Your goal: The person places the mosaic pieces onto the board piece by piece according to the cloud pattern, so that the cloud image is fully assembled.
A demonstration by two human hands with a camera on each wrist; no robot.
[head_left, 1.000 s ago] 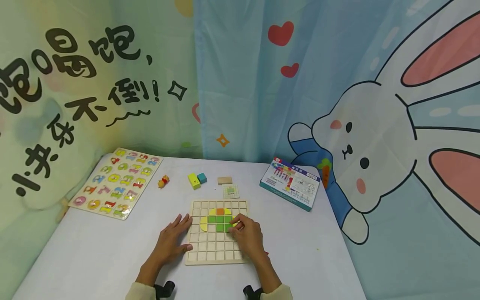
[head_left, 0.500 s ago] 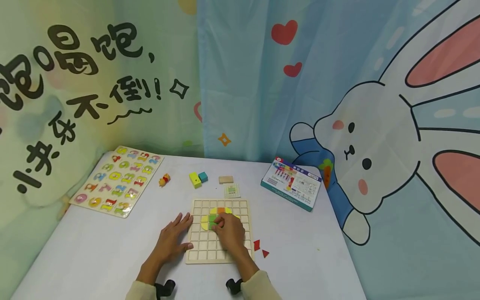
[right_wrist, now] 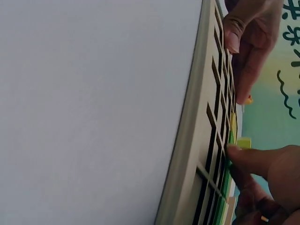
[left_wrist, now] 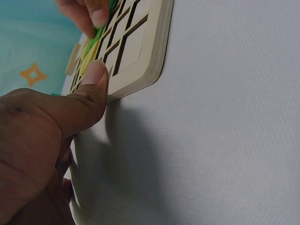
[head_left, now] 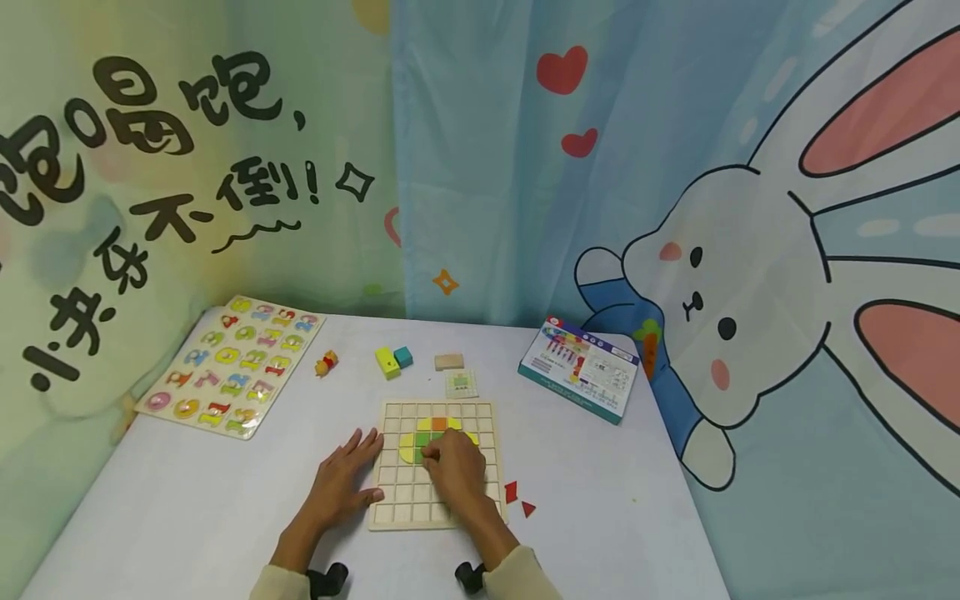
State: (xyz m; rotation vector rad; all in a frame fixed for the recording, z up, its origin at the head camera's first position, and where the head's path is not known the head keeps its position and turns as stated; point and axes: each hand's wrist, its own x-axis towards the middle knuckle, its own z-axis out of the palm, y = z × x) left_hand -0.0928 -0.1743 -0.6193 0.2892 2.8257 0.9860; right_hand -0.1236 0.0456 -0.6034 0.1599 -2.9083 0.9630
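Here the grid tray (head_left: 390,500) holds coloured tiles (head_left: 417,443), right hand (head_left: 455,468) pressing them, grip released.

- The right hand (head_left: 455,469) covers the green tiles (head_left: 423,442) at the middle of the wooden grid board (head_left: 391,511); whether its fingers pinch a tile cannot be told
- Print on the small card (head_left: 461,383) and the box (head_left: 581,367) is too small to read
- In the left wrist view, the left hand (left_wrist: 44,140) is cut off by the frame's edge
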